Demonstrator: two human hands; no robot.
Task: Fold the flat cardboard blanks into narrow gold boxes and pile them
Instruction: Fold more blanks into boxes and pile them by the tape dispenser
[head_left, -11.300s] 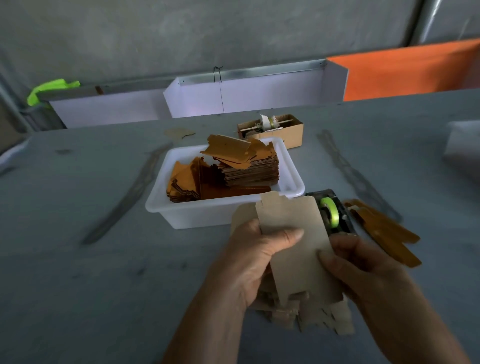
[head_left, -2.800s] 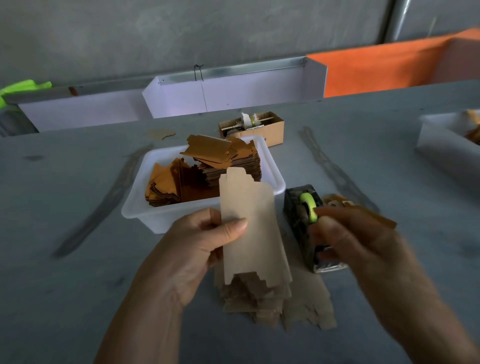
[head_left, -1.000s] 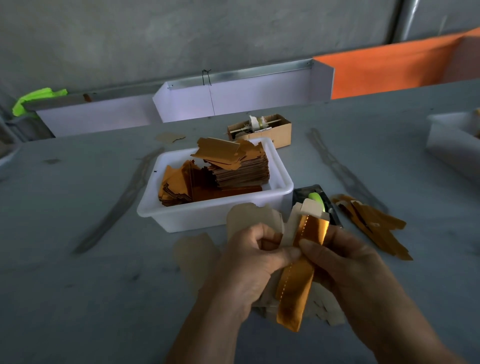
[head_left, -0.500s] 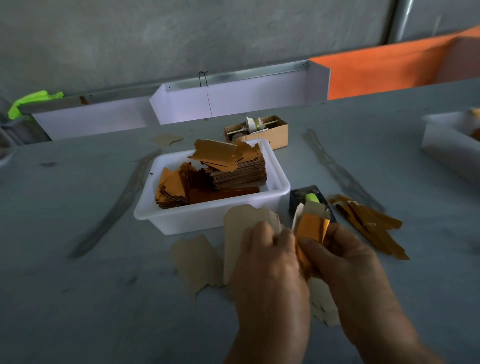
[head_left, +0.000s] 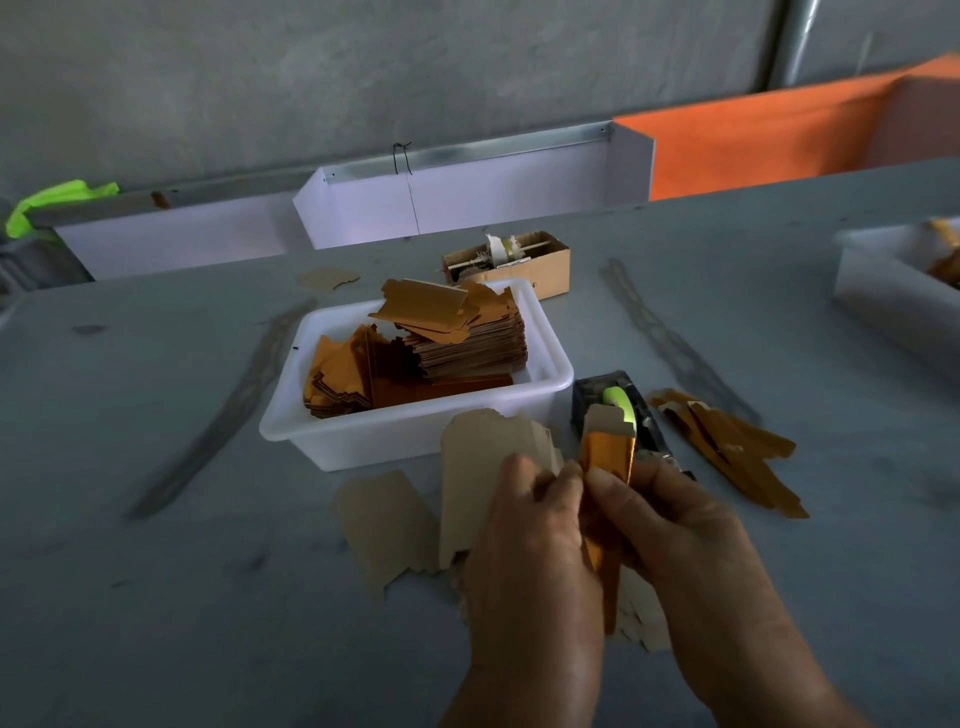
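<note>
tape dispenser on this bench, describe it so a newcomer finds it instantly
Start at the white plastic tub of gold blanks in the middle of the grey table. Just off the tub's near right corner sits the tape dispenser, a dark block partly hidden behind the gold box in the hands. Its bright green roll is the only green thing on the tabletop.

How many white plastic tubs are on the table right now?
2. One white tub sits just beyond the hands, holding stacked gold blanks. A second tub is at the right edge, cut off by the frame. More could lie out of view.
</note>
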